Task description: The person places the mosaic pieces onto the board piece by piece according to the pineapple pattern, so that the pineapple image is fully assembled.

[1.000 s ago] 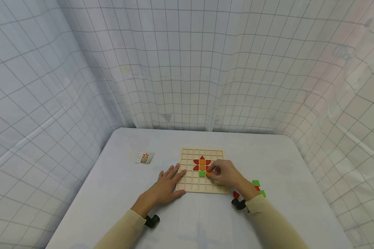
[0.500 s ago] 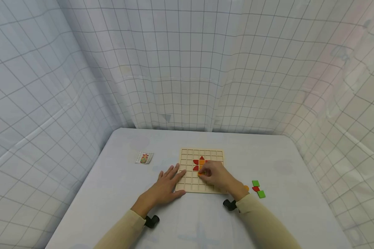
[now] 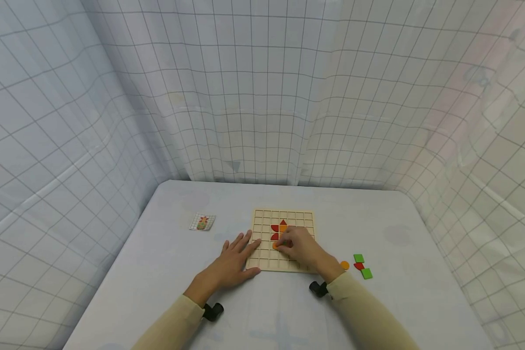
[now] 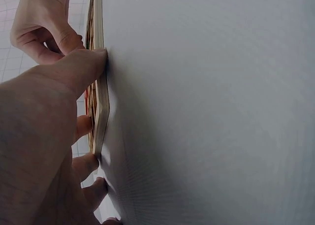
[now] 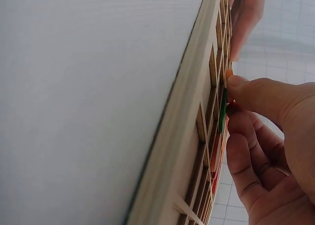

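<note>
Shifted leftward since half a second ago, toward the left hand (image 3: pixel 233 265) resting with straight fingers at the edge of the board (image 3: pixel 263 261), the right hand (image 3: pixel 301 247) pinches an orange piece (image 3: pixel 275 246) beside the green square (image 5: pixel 223 110) — placing it seems under way, unfinished — with a picture card (image 3: pixel 202 222) beyond.

We can read no words, numbers or brands in any view. On the small white rectangular card with grid lines (image 3: pixel 202 222) we make out a printed red-and-green figure, too small for us to read any lettering.
</note>
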A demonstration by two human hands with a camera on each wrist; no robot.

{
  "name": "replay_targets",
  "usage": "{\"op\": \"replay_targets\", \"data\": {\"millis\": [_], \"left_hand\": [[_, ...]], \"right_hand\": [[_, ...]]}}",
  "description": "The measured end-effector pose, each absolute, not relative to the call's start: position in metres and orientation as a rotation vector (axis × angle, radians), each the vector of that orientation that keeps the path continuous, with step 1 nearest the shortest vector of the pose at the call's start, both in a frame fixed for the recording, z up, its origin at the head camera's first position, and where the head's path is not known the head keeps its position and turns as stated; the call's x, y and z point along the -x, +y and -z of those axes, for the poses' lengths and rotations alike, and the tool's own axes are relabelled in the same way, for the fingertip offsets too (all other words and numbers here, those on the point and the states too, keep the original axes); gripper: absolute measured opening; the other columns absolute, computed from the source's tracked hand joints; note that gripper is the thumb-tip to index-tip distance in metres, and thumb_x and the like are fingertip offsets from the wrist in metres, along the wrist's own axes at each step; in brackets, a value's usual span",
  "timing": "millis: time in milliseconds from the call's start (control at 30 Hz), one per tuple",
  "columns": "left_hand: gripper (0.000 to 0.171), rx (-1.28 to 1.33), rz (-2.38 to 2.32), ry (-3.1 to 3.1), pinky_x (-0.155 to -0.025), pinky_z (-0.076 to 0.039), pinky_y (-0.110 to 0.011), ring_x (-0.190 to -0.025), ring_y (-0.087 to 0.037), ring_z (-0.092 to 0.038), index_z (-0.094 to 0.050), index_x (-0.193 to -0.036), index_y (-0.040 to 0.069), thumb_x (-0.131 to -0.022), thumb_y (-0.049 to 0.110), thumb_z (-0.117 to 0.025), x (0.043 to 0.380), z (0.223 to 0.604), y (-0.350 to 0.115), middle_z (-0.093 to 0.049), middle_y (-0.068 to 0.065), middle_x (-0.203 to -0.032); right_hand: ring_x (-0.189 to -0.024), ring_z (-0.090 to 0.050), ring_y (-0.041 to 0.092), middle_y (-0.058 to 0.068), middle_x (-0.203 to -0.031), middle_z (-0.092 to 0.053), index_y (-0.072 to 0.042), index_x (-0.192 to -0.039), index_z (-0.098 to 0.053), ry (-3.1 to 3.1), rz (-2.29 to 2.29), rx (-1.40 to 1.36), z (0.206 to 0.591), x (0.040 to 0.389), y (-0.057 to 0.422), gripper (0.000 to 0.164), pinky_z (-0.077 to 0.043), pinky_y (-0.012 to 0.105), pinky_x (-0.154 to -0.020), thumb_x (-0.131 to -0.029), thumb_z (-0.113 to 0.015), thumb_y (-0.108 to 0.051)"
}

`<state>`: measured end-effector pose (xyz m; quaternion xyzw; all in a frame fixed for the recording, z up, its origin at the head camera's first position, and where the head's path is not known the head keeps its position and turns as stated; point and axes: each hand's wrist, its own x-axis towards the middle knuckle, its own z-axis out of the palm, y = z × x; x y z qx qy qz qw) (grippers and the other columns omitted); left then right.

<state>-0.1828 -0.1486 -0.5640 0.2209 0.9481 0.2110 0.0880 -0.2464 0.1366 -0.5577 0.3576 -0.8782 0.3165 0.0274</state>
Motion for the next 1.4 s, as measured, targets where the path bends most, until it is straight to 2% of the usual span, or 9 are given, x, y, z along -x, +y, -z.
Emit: {"op": "replay_targets", "data": {"millis": [267,733,1067,1300,1400], "left_hand": [[0.084,-0.654,-0.621,2.824,-0.138,-0.024,-0.084,-0.182,-0.048,-0.024,-0.041,-0.183,0.019,-0.113,0.052,-0.075,0.183,0.564,-0.149,-0.022,-0.018,-0.196],[0.084,-0.668,-0.618,2.828,-0.138,-0.025,-0.085,-0.181,-0.049,-0.025,-0.041,-0.183,0.019,-0.113,0.053,-0.074,0.183,0.565,-0.149,-0.022,-0.019,-0.196],[0.084,-0.664,-0.626,2.818,-0.139,-0.023,-0.084,-0.182,-0.048,-0.024,-0.04,-0.183,0.019,-0.113,0.053,-0.073,0.182,0.565,-0.149,-0.021,-0.018,-0.196],[0.084,-0.645,-0.623,2.818,-0.14,-0.022,-0.083,-0.182,-0.047,-0.023,-0.04,-0.183,0.02,-0.113,0.052,-0.073,0.181,0.564,-0.149,-0.021,-0.017,-0.196],[0.084,-0.641,-0.627,2.819,-0.14,-0.022,-0.083,-0.182,-0.047,-0.023,-0.04,-0.183,0.02,-0.113,0.052,-0.074,0.181,0.563,-0.148,-0.021,-0.017,-0.196]], "right_hand": [[-0.087,-0.065,0.004,0.003,-0.107,-0.083,-0.01,-0.106,-0.093,-2.763,-0.976,-1.05,0.557,0.246,0.13,0.005,-0.057,0.019,-0.077,-0.104,-0.089,-0.011],[-0.087,-0.063,0.004,0.002,-0.107,-0.082,-0.011,-0.107,-0.093,-2.762,-1.01,-1.022,0.56,0.246,0.128,0.005,-0.056,0.019,-0.077,-0.104,-0.089,-0.011],[-0.087,-0.064,0.005,-0.002,-0.105,-0.081,-0.014,-0.109,-0.093,-2.741,-1.064,-0.982,0.56,0.245,0.14,0.007,-0.058,0.021,-0.078,-0.102,-0.091,-0.011],[-0.087,-0.065,0.009,0.002,-0.102,-0.08,-0.009,-0.111,-0.092,-2.724,-1.084,-0.939,0.553,0.243,0.158,0.01,-0.059,0.023,-0.079,-0.101,-0.091,-0.008],[-0.084,-0.064,0.008,0.004,-0.102,-0.081,-0.008,-0.11,-0.092,-2.72,-1.064,-0.919,0.55,0.241,0.168,0.009,-0.057,0.022,-0.075,-0.1,-0.092,-0.009]]}}
